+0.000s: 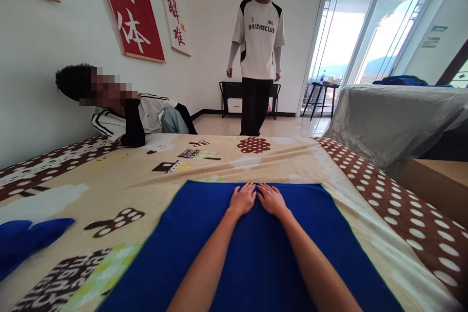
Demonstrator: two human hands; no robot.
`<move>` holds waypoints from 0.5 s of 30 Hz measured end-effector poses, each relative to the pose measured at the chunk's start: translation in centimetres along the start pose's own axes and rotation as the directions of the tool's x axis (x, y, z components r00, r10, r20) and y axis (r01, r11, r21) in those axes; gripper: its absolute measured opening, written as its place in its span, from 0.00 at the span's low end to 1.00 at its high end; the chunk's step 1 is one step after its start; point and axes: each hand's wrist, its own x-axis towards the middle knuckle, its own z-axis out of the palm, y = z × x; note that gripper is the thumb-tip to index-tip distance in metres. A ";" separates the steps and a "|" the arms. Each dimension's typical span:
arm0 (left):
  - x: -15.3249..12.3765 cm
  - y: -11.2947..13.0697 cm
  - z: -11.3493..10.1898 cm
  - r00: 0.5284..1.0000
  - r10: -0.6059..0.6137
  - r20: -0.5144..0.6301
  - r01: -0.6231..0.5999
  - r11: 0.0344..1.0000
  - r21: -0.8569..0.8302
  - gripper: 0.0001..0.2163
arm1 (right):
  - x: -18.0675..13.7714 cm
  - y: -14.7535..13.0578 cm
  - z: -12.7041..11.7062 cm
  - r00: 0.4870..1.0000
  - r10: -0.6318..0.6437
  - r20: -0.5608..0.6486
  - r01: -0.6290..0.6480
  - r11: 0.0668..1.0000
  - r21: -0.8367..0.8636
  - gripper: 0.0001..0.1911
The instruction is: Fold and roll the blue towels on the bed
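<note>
Lying on a blanket, a cloth is spread nearly flat (near edge out of view). At its far edge, left hand and right hand are laid palm-down, fingers extended, nothing gripped. Spreading looks mostly done; wavy sides remain.

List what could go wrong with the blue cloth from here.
The patterned blanket beneath the blue cloth looks wrinkled past the cloth's far edge, so creases might form. The left hand and right hand lie close together near mid-edge, so the cloth's far corners, held by neither, could shift.
</note>
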 end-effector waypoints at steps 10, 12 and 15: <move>-5.3 -17.5 -4.0 0.922 -0.382 -0.057 0.385 0.922 0.045 0.25 | -7.6 19.0 -4.1 0.883 0.460 -0.091 -0.467 0.881 -0.076 0.30; -5.9 -17.3 -4.1 0.920 -0.378 -0.100 0.385 0.921 0.054 0.25 | -7.7 18.9 -3.9 0.868 0.478 -0.134 -0.491 0.866 -0.091 0.30; -7.5 -15.5 -4.2 0.948 -0.294 -0.121 0.303 0.951 0.067 0.25 | -8.9 17.8 -3.8 0.888 0.418 -0.194 -0.443 0.890 -0.111 0.31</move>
